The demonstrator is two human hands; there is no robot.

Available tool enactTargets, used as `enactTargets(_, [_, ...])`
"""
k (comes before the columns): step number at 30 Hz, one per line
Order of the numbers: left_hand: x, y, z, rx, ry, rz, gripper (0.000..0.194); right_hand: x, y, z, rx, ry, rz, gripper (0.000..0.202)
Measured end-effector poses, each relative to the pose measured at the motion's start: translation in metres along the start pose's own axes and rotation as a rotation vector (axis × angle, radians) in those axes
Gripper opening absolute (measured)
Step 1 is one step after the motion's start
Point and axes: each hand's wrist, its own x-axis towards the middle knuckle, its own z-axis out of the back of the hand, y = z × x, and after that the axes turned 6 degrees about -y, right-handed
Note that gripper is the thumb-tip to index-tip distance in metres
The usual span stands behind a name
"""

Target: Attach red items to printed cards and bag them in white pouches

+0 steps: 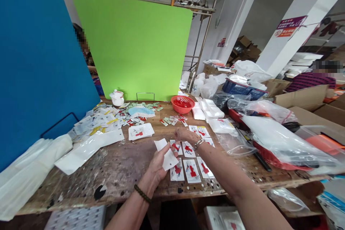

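Observation:
My left hand [158, 161] holds a white card [169, 159], thumb on top, with a punched hole visible near its lower end. Just beyond it, my right hand [186, 135] hovers over the upper part of a layout of printed cards [192, 170], each bearing a red piece. The right fingers are curled inward; whatever they grip is hidden. Left of the hands lies a stack of white cards [140, 132] with a red piece on top. Small green and red strips [172, 120] are scattered past my right hand, near a red plastic basket [183, 104].
A heap of small packets [98, 120] and white sheeting [88, 151] cover the left side. Blue [40, 61] and green panels [134, 46] stand behind. Plastic bags [285, 140], a black-handled tool [262, 161] and a blue basket [242, 90] crowd the right. A person [312, 81] is farther right.

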Motion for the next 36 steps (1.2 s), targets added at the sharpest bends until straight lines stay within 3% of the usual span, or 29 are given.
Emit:
enactTargets(14, [0.003,0.002,0.003,0.005,0.019,-0.001,0.010,-0.006,0.001,0.004,-0.042,0.033,0.010,0.035])
enactTargets(19, [0.006,0.004,0.004,-0.009,0.062,-0.003,0.013,-0.005,-0.001,0.000,-0.050,0.032,0.018,0.035])
enactTargets(33, [0.001,0.001,0.001,0.007,0.040,-0.002,0.011,-0.001,-0.005,-0.010,-0.061,0.002,0.088,0.022])
enactTargets(36, [-0.001,0.001,0.001,0.003,0.037,-0.004,0.010,-0.001,-0.006,-0.012,-0.043,-0.005,0.093,0.027])
